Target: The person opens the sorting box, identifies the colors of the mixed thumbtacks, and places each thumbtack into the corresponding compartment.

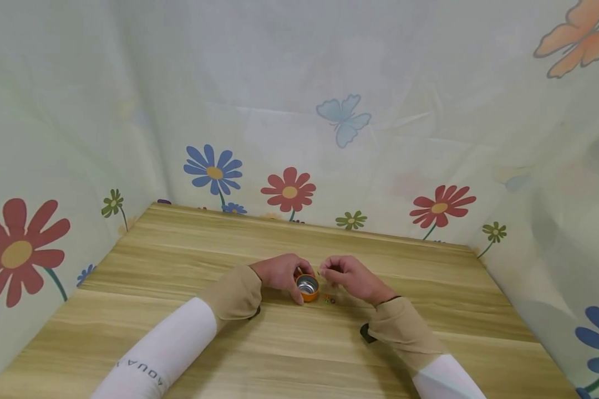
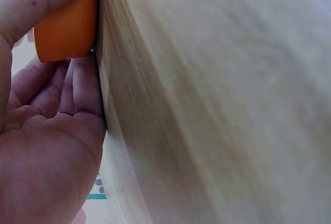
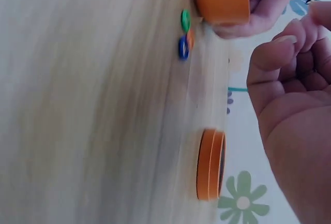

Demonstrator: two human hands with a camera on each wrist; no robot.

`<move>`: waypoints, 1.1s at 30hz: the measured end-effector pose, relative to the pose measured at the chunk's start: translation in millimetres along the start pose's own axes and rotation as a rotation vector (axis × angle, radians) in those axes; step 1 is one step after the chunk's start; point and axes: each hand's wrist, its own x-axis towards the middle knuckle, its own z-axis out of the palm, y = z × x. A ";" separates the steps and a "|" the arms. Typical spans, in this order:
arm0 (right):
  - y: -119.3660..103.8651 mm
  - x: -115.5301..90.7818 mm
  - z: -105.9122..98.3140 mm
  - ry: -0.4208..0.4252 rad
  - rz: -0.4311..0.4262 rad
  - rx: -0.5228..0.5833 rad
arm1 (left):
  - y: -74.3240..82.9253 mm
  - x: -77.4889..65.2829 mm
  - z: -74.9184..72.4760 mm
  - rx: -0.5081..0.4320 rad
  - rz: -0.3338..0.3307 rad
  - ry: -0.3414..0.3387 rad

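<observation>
My left hand (image 1: pixel 282 271) grips a small round orange container (image 1: pixel 309 297) with a shiny metal inside, which stands upright on the table, mouth up. In the left wrist view, the thumb lies along the orange wall (image 2: pixel 67 30). My right hand (image 1: pixel 351 277) is just right of the container, fingers curled. At its fingertips is a small dark ring-like piece (image 3: pixel 312 0), seemingly pinched; its details are too small to tell. Beside the container lie a green ring (image 3: pixel 185 20), an orange ring (image 3: pixel 191 40) and a blue ring (image 3: pixel 183 47).
An orange lid-like ring (image 3: pixel 210 164) lies on the wooden table (image 1: pixel 289 354) near my right hand. Behind the table's far edge hangs a pale curtain (image 1: pixel 259 127) printed with flowers and butterflies. Similar cloth rises at both sides.
</observation>
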 end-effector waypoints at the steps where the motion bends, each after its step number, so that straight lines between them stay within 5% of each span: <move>1: -1.3 -0.4 1.2 -0.002 0.006 0.057 | 0.0 0.1 0.2 -0.002 0.002 -0.002; 9: -15.2 -4.0 17.0 -0.104 -0.076 0.671 | -2.1 0.7 1.9 -0.015 0.008 0.003; 12: -14.6 -4.5 22.8 -0.165 -0.135 0.799 | -1.3 0.0 2.7 -0.019 0.011 0.007; 20: -8.7 -3.2 29.8 -0.251 -0.173 0.958 | 1.4 -2.0 2.5 -0.030 0.004 0.014; 33: -11.4 -1.7 32.8 -0.294 -0.289 1.060 | 2.0 -1.5 1.3 -0.024 -0.004 0.018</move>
